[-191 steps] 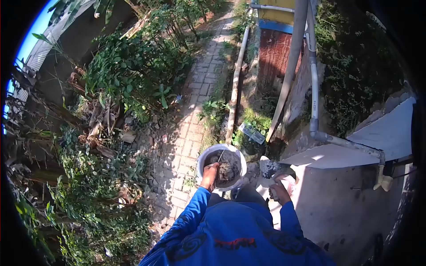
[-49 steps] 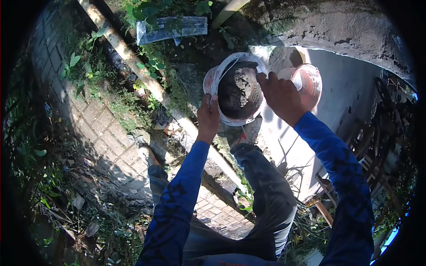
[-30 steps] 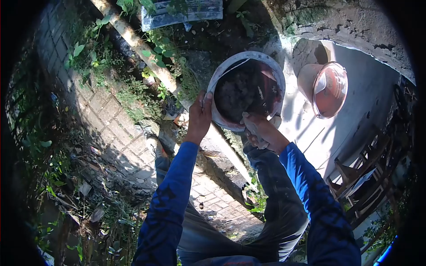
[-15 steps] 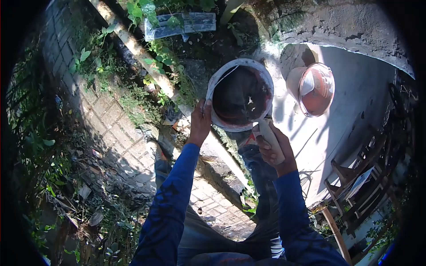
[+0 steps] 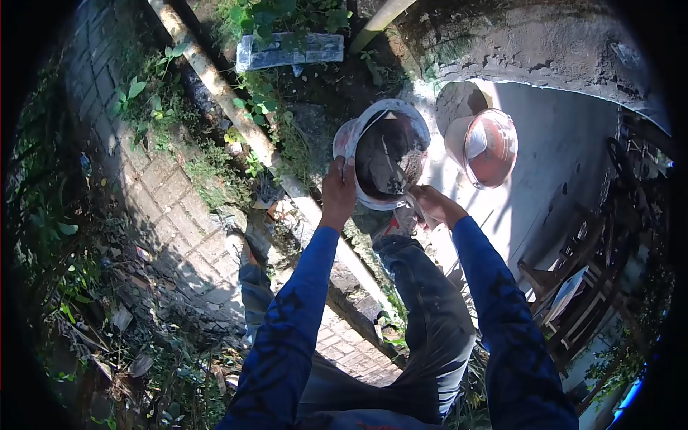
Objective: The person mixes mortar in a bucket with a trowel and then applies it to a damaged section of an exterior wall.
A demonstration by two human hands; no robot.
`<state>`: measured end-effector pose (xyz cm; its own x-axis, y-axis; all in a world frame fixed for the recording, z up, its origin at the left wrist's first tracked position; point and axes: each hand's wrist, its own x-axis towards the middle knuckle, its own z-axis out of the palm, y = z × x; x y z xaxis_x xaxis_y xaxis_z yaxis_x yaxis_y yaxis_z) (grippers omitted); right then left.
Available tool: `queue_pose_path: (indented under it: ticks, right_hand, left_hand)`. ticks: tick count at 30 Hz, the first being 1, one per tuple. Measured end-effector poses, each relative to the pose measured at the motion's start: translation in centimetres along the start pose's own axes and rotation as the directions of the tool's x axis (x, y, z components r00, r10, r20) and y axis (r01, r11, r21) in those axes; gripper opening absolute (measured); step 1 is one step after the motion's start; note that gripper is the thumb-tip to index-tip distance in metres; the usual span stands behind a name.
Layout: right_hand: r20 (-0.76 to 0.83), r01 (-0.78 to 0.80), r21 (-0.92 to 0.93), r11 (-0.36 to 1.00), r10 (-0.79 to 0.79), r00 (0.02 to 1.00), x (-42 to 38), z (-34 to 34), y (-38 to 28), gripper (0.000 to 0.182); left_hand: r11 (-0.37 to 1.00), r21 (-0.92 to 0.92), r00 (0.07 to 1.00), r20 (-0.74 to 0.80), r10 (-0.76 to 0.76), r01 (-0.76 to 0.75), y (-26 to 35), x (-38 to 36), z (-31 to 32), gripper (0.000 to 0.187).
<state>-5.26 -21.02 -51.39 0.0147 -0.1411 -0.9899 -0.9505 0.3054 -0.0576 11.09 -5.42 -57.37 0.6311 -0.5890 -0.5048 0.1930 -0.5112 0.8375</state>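
A pale, paint-smeared bucket (image 5: 345, 140) is in front of me, tilted so that its dark inside shows. Grey, mortar-like material (image 5: 383, 161) lies in it, with a lighter rough patch on the right. My left hand (image 5: 338, 193) is closed on the bucket's left rim, thumb on top. At the lower right rim my right hand (image 5: 436, 206) is closed around a pale oblong tool; the fingers partly hide it, and its far end cannot be made out.
A second bucket (image 5: 490, 149), reddish inside, stands on the pale slab (image 5: 537, 186) to the right. A pole (image 5: 236, 107) runs diagonally along the plants. Dark wooden furniture (image 5: 580, 301) lies at the right. Brick paving (image 5: 172, 201) is at the left, and a whitish board (image 5: 290, 51) lies beyond.
The bucket has tipped, and its grey contents now show. My right hand has turned and moved in against the rim with the pale tool. My left hand has kept its hold.
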Motion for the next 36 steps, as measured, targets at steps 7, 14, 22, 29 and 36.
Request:
queue_pose_path:
  ticks: [7, 14, 22, 29, 36]
  right_hand:
    - [0.123, -0.014, 0.425, 0.905, -0.043, 0.991, -1.4, -2.6, -4.9, 0.045]
    - [0.214, -0.211, 0.026, 0.977, 0.201, 0.956, -1.9, -1.8, -2.1, 0.044]
    - [-0.226, 0.150, -0.909, 0.388, -0.763, 0.606, -2.1, -4.7, -2.0, 0.031]
    - [-0.179, 0.126, -0.899, 0.419, -0.614, 0.769, -3.5, 5.2, -0.7, 0.034]
    - [0.098, 0.179, -0.983, -0.038, -0.935, 0.340, -4.5, -2.8, 1.0, 0.051]
  left_hand:
    - [0.998, -0.064, 1.000, 0.000, 0.029, -0.029, -2.1, 0.0, -0.6, 0.045]
    - [0.985, -0.158, 0.997, -0.054, 0.057, -0.065, -2.8, 0.0, -0.1, 0.043]
    - [0.998, -0.008, 0.995, -0.066, 0.069, -0.069, -0.4, 0.9, -0.1, 0.039]
    - [0.994, 0.023, 0.992, -0.057, 0.111, -0.109, 0.3, 1.4, 0.3, 0.037]
    - [0.999, 0.045, 0.999, -0.031, 0.027, -0.026, -0.2, 3.0, -1.3, 0.040]
